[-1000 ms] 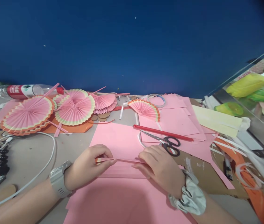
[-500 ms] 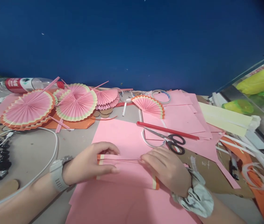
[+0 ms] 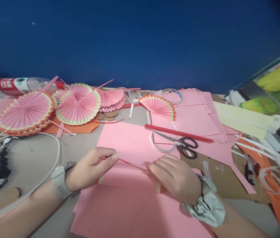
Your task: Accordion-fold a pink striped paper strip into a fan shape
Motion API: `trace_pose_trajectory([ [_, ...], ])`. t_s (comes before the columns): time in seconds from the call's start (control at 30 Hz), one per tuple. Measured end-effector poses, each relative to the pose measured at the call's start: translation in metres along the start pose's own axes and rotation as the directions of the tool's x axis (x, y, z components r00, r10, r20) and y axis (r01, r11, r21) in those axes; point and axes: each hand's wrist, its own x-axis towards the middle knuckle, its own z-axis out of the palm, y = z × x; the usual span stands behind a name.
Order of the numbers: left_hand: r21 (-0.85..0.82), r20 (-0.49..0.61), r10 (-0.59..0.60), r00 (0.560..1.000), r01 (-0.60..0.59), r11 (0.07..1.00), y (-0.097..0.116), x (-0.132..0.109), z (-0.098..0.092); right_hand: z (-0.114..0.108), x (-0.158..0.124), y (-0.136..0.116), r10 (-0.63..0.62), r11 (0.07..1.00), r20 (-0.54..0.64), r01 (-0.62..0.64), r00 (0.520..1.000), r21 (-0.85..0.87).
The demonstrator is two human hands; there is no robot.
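A pink sheet of paper with orange and cream strips at its ends lies in front of me, its far edge partly folded. My left hand pinches the folded left part between thumb and forefinger, which are closed together. At the right end my right hand is closed on the same paper, fingertips on the fold. Larger pink sheets lie underneath. Just beyond my right hand are scissors with black handles and a long red stick.
Finished pleated paper rosettes and a plastic bottle lie at the back left. A small pleated fan and a tape roll sit near the blue wall. A white cable and black beads are at the left.
My left thumb and forefinger have gone from apart to closed on the paper's fold. The folded edge now slants down toward my right hand, which has hardly moved.
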Motion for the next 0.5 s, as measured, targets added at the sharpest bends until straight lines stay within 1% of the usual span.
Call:
trace_pose_trajectory([
  [0.07, -0.012, -0.024, -0.046, 0.999, 0.045, 0.999, -0.0002, 0.0002, 0.0000, -0.0021, -0.0001, -0.0004, -0.034, 0.999, -0.007, 0.034, 0.999, -0.042],
  [0.17, -0.025, -0.032, -0.109, 0.994, 0.108, 0.994, -0.0003, 0.0010, -0.0007, -0.0055, 0.0014, -0.0006, -0.067, 0.996, 0.035, 0.069, 0.997, -0.057],
  [0.23, -0.021, -0.006, -0.134, 0.991, 0.134, 0.991, -0.0003, 0.0021, -0.0026, -0.0064, 0.0024, -0.0006, -0.078, 0.994, 0.068, 0.083, 0.995, -0.067],
  [0.3, -0.010, 0.028, -0.151, 0.988, 0.152, 0.988, -0.0004, 0.0034, -0.0054, -0.0061, 0.0027, -0.0006, -0.079, 0.993, 0.074, 0.085, 0.994, -0.081],
  [0.4, -0.005, 0.042, -0.131, 0.991, 0.131, 0.991, -0.0001, 0.0049, -0.0084, -0.0049, 0.0024, -0.0012, -0.087, 0.993, 0.086, 0.093, 0.992, -0.076],
  [0.5, -0.031, 0.028, -0.059, 0.998, 0.060, 0.998, 0.0010, 0.0046, -0.0093, -0.0048, 0.0025, -0.0014, -0.095, 0.992, 0.126, 0.104, 0.988, -0.068],
])
